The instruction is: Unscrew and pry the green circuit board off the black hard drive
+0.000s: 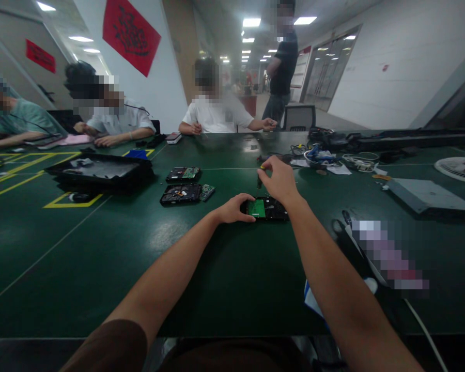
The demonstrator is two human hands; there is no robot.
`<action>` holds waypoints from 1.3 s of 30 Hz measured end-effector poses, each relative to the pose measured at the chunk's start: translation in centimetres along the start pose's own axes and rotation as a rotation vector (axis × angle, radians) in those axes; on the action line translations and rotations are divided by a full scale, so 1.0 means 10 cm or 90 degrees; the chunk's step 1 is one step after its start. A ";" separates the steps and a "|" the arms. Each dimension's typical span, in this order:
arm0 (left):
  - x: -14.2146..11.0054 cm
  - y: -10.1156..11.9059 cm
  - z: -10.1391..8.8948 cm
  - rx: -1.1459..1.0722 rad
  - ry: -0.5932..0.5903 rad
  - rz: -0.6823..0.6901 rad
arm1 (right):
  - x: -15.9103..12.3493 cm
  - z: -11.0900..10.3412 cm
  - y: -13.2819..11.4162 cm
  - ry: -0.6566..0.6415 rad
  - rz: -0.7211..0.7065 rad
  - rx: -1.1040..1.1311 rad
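Observation:
A hard drive (270, 208) with a green circuit board lies on the green table in front of me. My left hand (236, 209) grips its left end, thumb at the near edge and fingers at the far edge. Above the drive, my right hand (281, 178) is closed in a pinch around a small screwdriver (260, 179), held upright with a bit of yellow at its top. Its tip is too small to make out. My right wrist hides the drive's right end. To the left lie two more hard drives, one farther (183, 174) and one nearer (180, 194), with a loose circuit board (207, 192) beside them.
A black tray (101, 170) stands at left. On the right are a grey metal case (430, 196), tangled cables (360, 161), a bowl of blue items (320, 156) and a power strip (366, 250). Several people sit or stand across the table (170, 268).

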State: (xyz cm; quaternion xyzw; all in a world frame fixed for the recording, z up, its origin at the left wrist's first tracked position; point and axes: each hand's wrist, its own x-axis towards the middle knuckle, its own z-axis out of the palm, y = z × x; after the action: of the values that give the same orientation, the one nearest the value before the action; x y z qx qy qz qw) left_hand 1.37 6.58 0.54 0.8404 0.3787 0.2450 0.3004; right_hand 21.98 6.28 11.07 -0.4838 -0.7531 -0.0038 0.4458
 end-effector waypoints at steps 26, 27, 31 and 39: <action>-0.01 -0.01 0.01 -0.011 0.003 0.006 | 0.00 -0.01 0.01 -0.018 -0.022 0.009; -0.01 0.00 0.01 -0.011 0.002 0.008 | 0.00 -0.01 0.00 -0.024 -0.028 0.012; -0.01 0.00 0.00 -0.012 -0.001 0.010 | 0.00 -0.02 -0.01 -0.035 -0.056 0.008; -0.02 0.02 -0.01 -0.012 -0.002 0.002 | 0.00 0.00 0.01 -0.013 -0.032 0.002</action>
State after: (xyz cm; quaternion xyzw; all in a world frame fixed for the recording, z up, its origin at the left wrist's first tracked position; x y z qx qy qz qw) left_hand 1.31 6.40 0.67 0.8384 0.3745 0.2481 0.3086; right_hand 22.09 6.35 11.02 -0.4640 -0.7694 -0.0091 0.4389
